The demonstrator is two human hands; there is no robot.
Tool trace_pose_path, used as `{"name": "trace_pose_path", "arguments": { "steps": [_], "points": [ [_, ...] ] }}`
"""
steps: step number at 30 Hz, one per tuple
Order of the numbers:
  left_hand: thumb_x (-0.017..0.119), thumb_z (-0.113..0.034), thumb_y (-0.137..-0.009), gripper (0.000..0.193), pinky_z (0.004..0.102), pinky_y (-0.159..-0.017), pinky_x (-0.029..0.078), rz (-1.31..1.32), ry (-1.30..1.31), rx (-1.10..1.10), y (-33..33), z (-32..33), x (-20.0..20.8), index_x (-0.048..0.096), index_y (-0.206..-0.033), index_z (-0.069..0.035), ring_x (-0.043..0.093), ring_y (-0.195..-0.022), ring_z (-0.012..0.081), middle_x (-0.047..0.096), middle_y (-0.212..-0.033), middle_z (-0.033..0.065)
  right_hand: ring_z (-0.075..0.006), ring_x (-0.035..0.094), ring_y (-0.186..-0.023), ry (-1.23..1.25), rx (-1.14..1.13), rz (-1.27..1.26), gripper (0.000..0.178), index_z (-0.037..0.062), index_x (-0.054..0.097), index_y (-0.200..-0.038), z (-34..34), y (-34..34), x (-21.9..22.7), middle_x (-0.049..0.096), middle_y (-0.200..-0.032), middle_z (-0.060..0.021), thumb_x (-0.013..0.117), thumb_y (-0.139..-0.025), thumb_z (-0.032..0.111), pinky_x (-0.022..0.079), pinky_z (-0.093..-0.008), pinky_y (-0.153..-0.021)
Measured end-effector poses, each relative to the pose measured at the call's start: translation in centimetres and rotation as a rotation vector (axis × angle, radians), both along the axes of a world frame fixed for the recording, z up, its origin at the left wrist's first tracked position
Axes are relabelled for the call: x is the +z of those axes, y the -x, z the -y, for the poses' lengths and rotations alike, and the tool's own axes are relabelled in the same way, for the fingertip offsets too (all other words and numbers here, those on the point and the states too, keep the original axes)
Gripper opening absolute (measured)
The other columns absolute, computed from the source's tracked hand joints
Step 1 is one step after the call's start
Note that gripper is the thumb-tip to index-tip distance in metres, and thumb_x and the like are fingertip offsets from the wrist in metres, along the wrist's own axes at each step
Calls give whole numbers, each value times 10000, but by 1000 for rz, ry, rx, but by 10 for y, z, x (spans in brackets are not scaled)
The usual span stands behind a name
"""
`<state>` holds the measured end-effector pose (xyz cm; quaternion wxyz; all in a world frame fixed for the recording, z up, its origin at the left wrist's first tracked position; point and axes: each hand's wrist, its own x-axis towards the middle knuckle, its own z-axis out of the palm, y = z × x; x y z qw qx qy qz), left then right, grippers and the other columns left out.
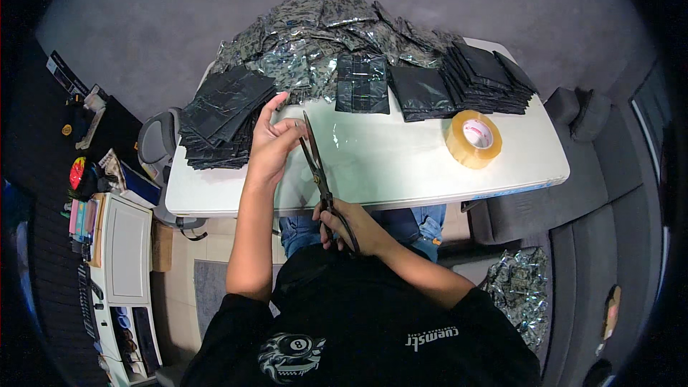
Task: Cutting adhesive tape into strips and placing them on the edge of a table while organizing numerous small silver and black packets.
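Note:
My right hand [350,228] grips a pair of dark metal scissors [319,180] by the handles, blades pointing away from me and slightly apart. Close to the blade tips is my left hand [271,145], its index finger raised and the other fingers bent in. Whether something thin is pinched there, I cannot make out. Beyond the scissors lies a flat black packet [362,84] with shiny clear tape across it. Left of my left hand rises a stack of black packets [222,118]. A roll of clear yellowish tape [474,139] rests toward the table's right side.
The white table [401,165] carries a heap of camouflage-patterned packets in shiny clear plastic [315,36] along its far edge. More black packets [480,79] are stacked at the right. A grey sofa [595,193] stands at right, a white cabinet [127,244] at left.

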<state>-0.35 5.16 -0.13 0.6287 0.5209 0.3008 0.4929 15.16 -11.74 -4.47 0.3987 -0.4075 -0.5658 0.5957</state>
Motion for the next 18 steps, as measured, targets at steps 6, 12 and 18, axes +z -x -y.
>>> {"name": "trace_pose_path", "arguments": {
  "steps": [6,12,18],
  "points": [
    [664,109,-867,759,255,-724,493,51,-17,-79,2,-2,0,336,-1540,-13,661,-805,134,719,-908,97,-150,685,-751,69,61,-1,378,29,529,-1187,-1,-9,0,663,-840,-81,486,-1093,392,525,-260,-559],
    [712,44,-879,668,248,-831,499,-16,-134,-33,2,-10,8,452,-1494,16,644,-828,96,722,-893,40,-157,695,-842,125,147,89,383,42,529,-1259,6,1,-17,676,-909,-80,511,-1078,379,558,-280,-604],
    [715,62,-860,611,234,-840,498,-143,-91,89,-2,-1,23,493,-1430,52,668,-818,93,761,-909,70,-143,671,-788,17,47,58,349,40,532,-1233,6,-2,-17,668,-888,-65,542,-1064,346,542,-274,-605]
  ]
}}
